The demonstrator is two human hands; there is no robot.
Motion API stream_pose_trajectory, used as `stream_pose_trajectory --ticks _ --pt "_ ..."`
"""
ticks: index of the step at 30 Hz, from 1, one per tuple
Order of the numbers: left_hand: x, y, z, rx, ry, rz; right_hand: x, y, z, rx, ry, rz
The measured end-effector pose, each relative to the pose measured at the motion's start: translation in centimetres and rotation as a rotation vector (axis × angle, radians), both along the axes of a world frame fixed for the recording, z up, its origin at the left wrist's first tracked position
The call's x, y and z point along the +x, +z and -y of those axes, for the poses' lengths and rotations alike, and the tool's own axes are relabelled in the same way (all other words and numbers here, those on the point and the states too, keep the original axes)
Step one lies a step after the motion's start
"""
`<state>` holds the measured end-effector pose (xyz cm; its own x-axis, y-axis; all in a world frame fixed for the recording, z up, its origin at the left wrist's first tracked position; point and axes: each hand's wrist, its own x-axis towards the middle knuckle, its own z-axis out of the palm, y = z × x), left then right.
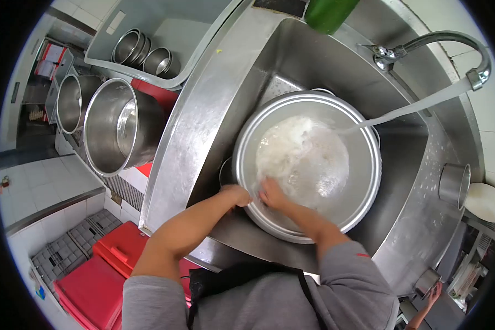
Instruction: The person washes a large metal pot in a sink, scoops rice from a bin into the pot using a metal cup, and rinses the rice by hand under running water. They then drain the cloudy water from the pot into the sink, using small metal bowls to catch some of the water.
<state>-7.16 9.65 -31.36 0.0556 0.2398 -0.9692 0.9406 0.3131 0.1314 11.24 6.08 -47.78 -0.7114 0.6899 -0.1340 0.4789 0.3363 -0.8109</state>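
A large round metal pot (374, 165) stands in the steel sink, holding cloudy whitish water (319, 159) with pale matter in it that could be rice. My left hand (237, 196) is closed on the pot's rim at its near left side. Inside the pot, my right hand (273, 194) reaches toward the water near the left wall; its fingers are blurred and partly hidden. From the curved tap (451, 36) at the upper right, a stream of water (412, 108) runs into the pot.
The sink's steel edge (195, 118) surrounds the pot. Left of it are deep steel pots (154, 126) and a grey tub (184, 36) holding steel bowls. A small steel pot (452, 184) sits on the right ledge. Another person's hand (434, 294) shows at lower right.
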Motion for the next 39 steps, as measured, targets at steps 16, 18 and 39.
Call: stream_pose_trajectory --ticks 16,18,39 --pt "-0.2 -5.5 -5.6 0.86 0.671 -0.125 0.1 -1.2 -20.1 0.553 -0.71 0.621" --pt "0.2 -5.3 -5.9 0.853 0.666 -0.15 -2.9 -3.8 -17.2 0.089 -0.837 0.215" --pt "0.4 -5.8 -5.0 0.735 0.718 -0.091 -0.7 0.8 -18.3 0.287 -0.55 1.144"
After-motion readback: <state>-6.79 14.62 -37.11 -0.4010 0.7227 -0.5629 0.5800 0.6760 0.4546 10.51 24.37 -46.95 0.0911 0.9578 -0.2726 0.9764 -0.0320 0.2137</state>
